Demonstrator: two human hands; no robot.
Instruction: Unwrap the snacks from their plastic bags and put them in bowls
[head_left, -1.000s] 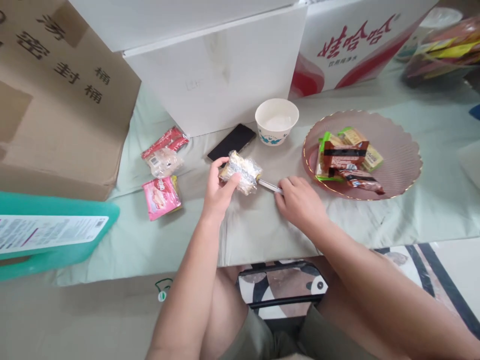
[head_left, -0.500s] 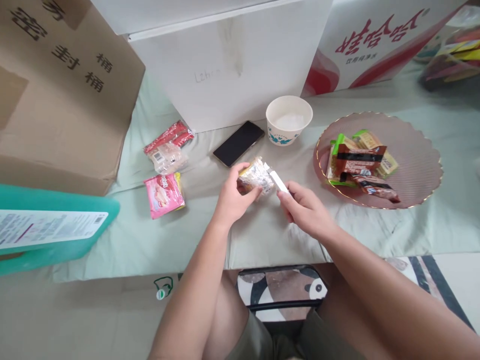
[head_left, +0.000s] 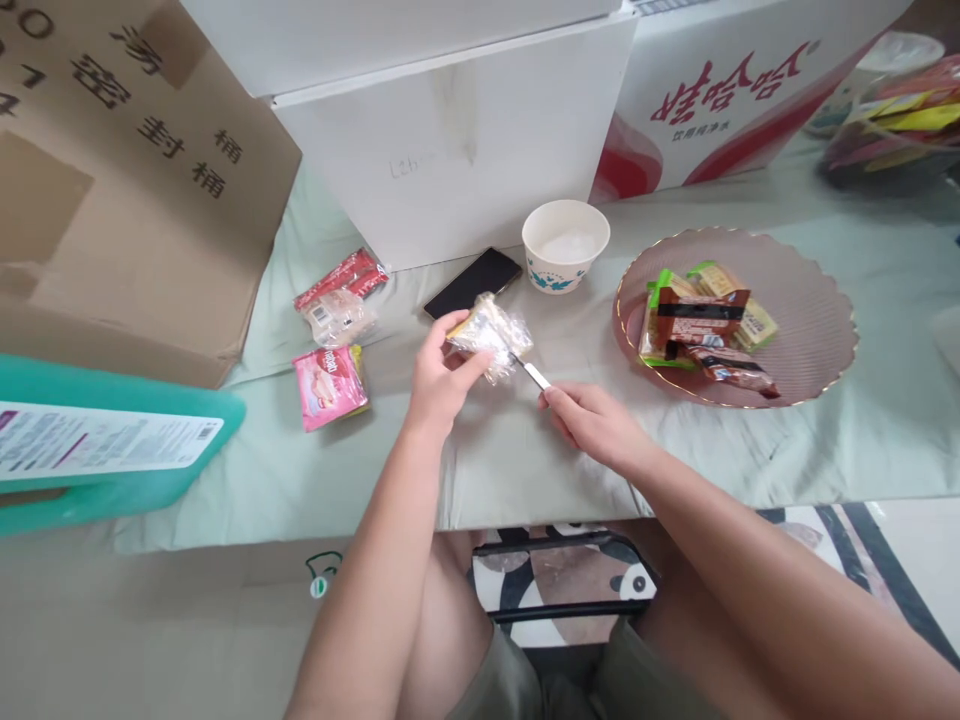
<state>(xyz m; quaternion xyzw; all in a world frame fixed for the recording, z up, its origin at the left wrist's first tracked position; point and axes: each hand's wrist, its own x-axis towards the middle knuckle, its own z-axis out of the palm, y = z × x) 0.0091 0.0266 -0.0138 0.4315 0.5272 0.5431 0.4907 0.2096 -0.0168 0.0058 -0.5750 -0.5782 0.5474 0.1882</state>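
A shiny clear-wrapped packet (head_left: 491, 330) is pinched between the thumb and fingers of my left hand (head_left: 442, 385), above the cloth-covered table. My right hand (head_left: 596, 420) is closed on the white handle of a small cutter (head_left: 535, 376). Its blade tip touches the wrapper, or lies just over it; which one is hard to tell. Behind the packet lies a black phone (head_left: 474, 283), partly covered by it. A white paper cup (head_left: 564, 275) with a leaf pattern stands to the phone's right. Pink wafer packets (head_left: 330, 388) rest at the left.
A pink scalloped plate (head_left: 817, 345) with several wrapped snacks stands at the right. Red and clear packets (head_left: 341, 300) lie at the left. White boxes (head_left: 450, 150), a brown carton (head_left: 150, 240) and a green container (head_left: 120, 430) edge the table (head_left: 540, 480).
My left hand has turned and lifted the packet slightly to the left. The cutter has swung lower, its blade now over the wrapper. The whole view has shifted a little.
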